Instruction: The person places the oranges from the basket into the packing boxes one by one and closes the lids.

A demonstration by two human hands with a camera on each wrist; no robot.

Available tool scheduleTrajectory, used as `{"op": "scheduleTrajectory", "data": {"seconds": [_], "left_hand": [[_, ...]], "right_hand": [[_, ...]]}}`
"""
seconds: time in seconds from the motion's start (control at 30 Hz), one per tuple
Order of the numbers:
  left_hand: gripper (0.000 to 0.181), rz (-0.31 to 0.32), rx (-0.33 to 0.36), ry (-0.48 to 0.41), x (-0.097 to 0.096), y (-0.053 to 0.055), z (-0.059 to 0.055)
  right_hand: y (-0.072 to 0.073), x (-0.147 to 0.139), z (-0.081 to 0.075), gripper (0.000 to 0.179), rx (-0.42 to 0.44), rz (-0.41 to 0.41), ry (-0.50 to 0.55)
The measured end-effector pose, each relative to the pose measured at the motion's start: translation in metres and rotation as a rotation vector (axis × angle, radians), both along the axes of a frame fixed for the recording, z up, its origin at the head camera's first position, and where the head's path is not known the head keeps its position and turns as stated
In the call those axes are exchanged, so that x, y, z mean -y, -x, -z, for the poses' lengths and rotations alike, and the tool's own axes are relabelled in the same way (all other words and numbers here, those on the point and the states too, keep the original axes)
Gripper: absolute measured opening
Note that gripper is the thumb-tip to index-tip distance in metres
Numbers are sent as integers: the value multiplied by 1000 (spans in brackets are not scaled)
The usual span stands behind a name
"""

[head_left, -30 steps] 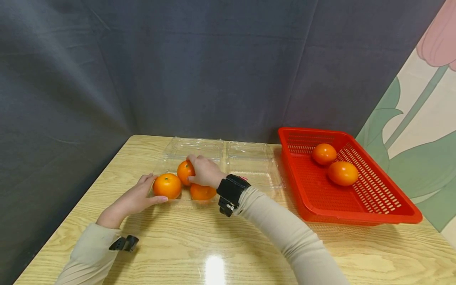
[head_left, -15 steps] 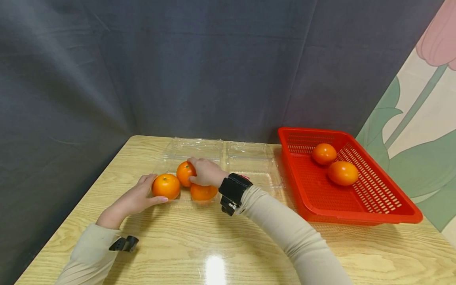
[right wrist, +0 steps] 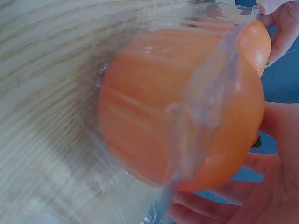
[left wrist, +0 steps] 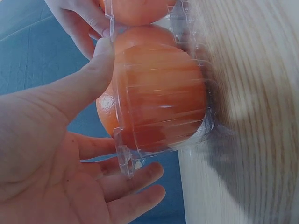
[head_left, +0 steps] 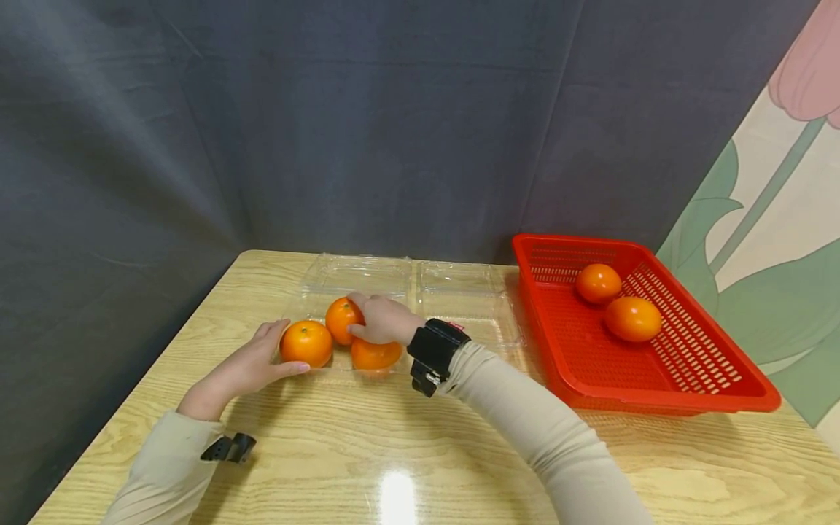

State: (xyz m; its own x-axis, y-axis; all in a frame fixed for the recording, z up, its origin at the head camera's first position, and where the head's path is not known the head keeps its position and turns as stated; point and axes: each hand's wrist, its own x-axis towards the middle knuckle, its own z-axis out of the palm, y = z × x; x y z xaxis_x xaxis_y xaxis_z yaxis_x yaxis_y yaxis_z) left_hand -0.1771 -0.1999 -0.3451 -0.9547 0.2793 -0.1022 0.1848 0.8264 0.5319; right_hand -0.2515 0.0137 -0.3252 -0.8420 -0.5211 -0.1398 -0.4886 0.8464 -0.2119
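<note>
Three oranges sit in the left part of a hinged clear plastic container (head_left: 357,273) whose lid lies folded back. My right hand (head_left: 389,321) grips the rear orange (head_left: 341,321), fingers over its far side and thumb at the near side. The front right orange (head_left: 375,355) is partly under that hand and fills much of the right wrist view. At the container's front left corner, my left hand (head_left: 252,361) holds the rim beside the front left orange (head_left: 306,344). In the left wrist view its thumb lies on the rim (left wrist: 122,144), with fingers around the corner.
A second clear container part (head_left: 469,313) stands to the right of the first, its lid also back. Farther right is a red perforated basket (head_left: 663,399) holding two oranges, a rear one (head_left: 598,284) and a front one (head_left: 633,319). A dark curtain (head_left: 394,131) hangs behind the table.
My right hand and wrist have shifted slightly to the right, still on the rear orange. The front left orange has settled a touch leftward. My left hand has stayed at the corner.
</note>
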Motion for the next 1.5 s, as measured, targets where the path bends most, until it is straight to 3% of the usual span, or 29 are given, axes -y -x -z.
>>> {"op": "scheduleTrajectory", "data": {"seconds": [0.37,0.53,0.73,0.93,1.2,1.37,1.5], "left_hand": [[98,9,18,24,0,3,-6],[97,29,25,42,-1,6,-12],[91,56,-23,46,-2,11,-28],[79,56,-76,84,-6,19,-46],[67,40,-78,117,-11,50,-61],[63,13,-33,130,-8,72,-61],[61,27,9,117,-6,85,-59]], "right_hand": [[-3,-11,-11,63,-3,2,2],[-5,-21,-22,62,-10,-4,60],[-1,-39,-31,57,-52,0,131],[8,-55,-30,56,-91,36,116],[26,-65,-23,56,-105,95,92],[34,-65,-18,54,-67,125,110],[37,-62,-14,53,-54,142,121]]}}
